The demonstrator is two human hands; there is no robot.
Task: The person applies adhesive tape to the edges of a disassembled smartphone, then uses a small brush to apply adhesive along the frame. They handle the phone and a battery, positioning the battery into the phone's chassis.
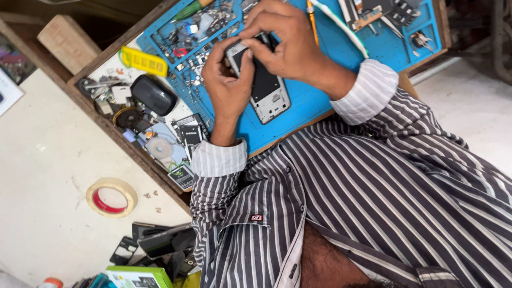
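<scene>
Phone (pixel 264 88): one, opened, back cover off, white frame, dark inner panel. Lies on the blue mat (pixel 320 101), near the mat's middle, its lower end toward the mat's near edge. Bare mat around that lower end; upper end covered by both hands.

Left hand (pixel 226 85): fingers curled, thumb against the phone's upper left edge, gripping that side.

Right hand (pixel 285 45): fingers bent down over the phone's top, fingertips pressing its upper face; closed on the phone from above.

Mat: one, on a wooden tray (pixel 106 53). Its far left corner is crowded with small metal parts and screws; its far right corner holds tools and a circuit board (pixel 368 16). One white cable (pixel 341 26) runs along the mat beside the right wrist.

Tray, left part beyond the mat's edge: one yellow strip (pixel 143 61), one black oval case (pixel 154 95), loose small parts, little free room.

Pale table (pixel 48 160), left of the tray: one tape roll (pixel 112 197), well apart from the tray, open room around it. Near corner: dark phone parts (pixel 160 242), piled.
</scene>
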